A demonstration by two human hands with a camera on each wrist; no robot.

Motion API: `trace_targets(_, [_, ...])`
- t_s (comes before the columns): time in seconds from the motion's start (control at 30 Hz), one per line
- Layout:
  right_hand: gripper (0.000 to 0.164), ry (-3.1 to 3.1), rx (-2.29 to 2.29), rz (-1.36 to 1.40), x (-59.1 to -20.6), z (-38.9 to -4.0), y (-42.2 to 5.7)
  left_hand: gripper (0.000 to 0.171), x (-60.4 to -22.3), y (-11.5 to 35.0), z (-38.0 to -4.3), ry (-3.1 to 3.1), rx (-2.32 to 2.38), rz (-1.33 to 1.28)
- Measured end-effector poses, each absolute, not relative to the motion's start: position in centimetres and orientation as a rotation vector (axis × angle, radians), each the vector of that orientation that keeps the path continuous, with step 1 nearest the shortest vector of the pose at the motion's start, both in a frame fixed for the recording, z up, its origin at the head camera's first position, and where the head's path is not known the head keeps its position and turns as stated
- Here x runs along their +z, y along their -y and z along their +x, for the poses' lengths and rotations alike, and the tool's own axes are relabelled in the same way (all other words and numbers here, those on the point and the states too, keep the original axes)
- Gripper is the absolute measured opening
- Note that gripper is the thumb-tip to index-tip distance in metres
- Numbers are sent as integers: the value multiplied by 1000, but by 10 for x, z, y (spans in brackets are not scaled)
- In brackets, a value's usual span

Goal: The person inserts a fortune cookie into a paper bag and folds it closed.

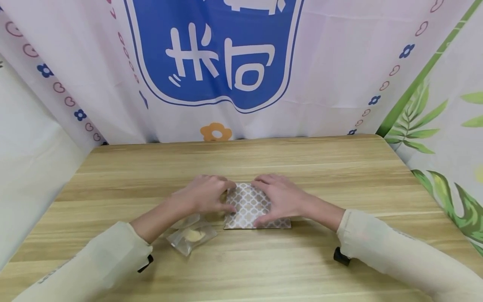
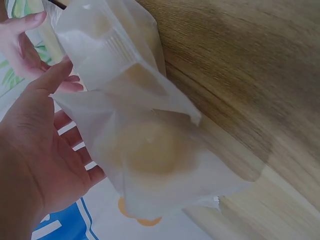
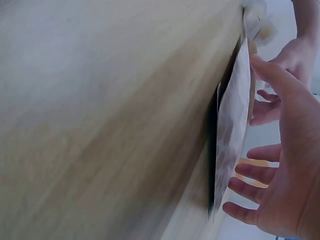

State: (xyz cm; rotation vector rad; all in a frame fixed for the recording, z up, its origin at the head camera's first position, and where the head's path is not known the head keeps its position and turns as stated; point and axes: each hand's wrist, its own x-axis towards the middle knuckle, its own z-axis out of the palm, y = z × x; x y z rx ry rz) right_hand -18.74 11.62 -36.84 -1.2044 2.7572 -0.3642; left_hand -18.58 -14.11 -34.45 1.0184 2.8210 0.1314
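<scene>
A flat paper piece (image 1: 247,209) with a tan and white lattice pattern lies on the table between both hands. In the right wrist view, this flat paper (image 3: 234,115) shows side-on, with loose layered edges. My left hand (image 1: 205,193) touches its left side with thumb and fingertips spread apart. Over its right part rests my right hand (image 1: 283,199), fingers extended and thumb near the front edge. Beside the left wrist sits a translucent packet (image 1: 194,235) with a round, pale yellow item inside. The left wrist view shows this packet (image 2: 155,155) close up, with another wrapped packet (image 2: 100,45) behind.
The wood-grain table (image 1: 302,268) extends around the hands to a rounded far edge. A printed curtain (image 1: 332,63) with a blue emblem hangs right behind it. Leaf-patterned cloth (image 1: 445,126) hangs at the right.
</scene>
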Motion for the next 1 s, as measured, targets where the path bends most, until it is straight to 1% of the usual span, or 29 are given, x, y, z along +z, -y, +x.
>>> trace_targets(0.23, [118, -2762, -307, -1180, -371, -186, -109, 69, -344, 139, -186, -2814, 118, 1001])
trace_targets(0.5, [118, -2749, -306, -1188, -373, -187, -110, 66, -343, 144, -186, -2812, 115, 1002])
trace_targets(0.87, [119, -2742, -278, -1217, -373, -189, -119, 68, -341, 155, -186, -2807, 154, 1033])
trace_targets(1.0, [119, -2738, -277, -1216, -372, -189, -120, 65, -342, 154, -185, -2812, 119, 1048])
